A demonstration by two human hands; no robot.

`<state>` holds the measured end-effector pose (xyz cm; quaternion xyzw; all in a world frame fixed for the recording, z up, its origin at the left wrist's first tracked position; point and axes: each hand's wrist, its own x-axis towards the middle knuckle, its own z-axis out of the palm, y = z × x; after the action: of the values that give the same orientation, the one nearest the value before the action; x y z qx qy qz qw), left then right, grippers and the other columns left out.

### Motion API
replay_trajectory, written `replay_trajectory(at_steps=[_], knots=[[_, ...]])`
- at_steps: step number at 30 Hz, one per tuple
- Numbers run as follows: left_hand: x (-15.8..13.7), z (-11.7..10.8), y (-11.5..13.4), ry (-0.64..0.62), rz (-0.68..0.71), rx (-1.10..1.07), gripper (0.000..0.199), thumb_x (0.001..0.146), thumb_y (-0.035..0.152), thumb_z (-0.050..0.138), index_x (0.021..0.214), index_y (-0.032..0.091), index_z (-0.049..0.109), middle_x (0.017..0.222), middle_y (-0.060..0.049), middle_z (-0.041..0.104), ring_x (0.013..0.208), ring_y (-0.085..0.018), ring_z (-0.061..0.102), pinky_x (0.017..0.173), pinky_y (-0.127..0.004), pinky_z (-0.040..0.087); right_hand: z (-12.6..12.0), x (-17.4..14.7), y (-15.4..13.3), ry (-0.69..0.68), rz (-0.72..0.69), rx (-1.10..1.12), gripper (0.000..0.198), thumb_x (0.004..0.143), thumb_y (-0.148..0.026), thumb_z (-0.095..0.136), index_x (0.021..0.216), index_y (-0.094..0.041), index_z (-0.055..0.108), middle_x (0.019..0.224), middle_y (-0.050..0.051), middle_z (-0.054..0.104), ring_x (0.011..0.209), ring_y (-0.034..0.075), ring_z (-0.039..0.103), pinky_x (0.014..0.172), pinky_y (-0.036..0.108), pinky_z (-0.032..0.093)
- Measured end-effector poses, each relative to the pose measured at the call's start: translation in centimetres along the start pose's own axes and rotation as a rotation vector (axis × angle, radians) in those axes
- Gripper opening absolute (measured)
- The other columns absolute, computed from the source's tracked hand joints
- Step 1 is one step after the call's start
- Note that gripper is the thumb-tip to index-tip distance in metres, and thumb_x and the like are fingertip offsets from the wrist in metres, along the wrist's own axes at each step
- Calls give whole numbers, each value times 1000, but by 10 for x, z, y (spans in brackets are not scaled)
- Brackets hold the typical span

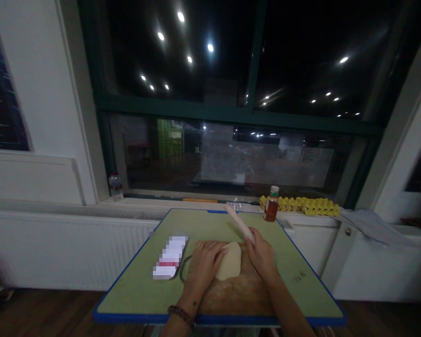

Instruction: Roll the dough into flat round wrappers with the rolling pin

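Note:
A flat, pale sheet of dough (230,263) lies on a wooden cutting board (236,299) in front of me. My left hand (207,260) is at the dough's left edge, its fingers bent over that edge and the thumb against it; the fingertips are partly hidden. My right hand (261,252) is wrapped around the near end of a light rolling pin (239,223). The pin slants up and away to the left, raised over the board's far side and off the dough.
Left of the board lies a phone (171,257) with a lit, blurred screen. The green table (133,285) has a blue rim. Along the windowsill side stand a bottle of reddish-brown liquid (271,206), yellow egg trays (312,205) and a clear bottle (115,186).

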<state>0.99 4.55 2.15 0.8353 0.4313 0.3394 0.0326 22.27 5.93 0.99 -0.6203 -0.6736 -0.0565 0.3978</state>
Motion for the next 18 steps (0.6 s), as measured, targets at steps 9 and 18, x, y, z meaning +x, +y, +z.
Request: replay_trajectory(at_steps=[9,18], knots=[[-2,6,-5,36,-25,49,32,90,29,51,122,29,57,129,-3,58,119,-24,49,104,-45,35,-1,0,-2,-16,8,12,32,96,-34,38,122,-23,52,101,4,71,85,19,69,71,26,46],[-10,32,-20,-190,22,26,61,76,60,66,128,28,58,150,-7,41,136,-33,35,112,-54,29,-1,1,-4,-44,36,10,31,96,-33,37,121,-23,53,99,4,71,85,20,69,71,27,46]])
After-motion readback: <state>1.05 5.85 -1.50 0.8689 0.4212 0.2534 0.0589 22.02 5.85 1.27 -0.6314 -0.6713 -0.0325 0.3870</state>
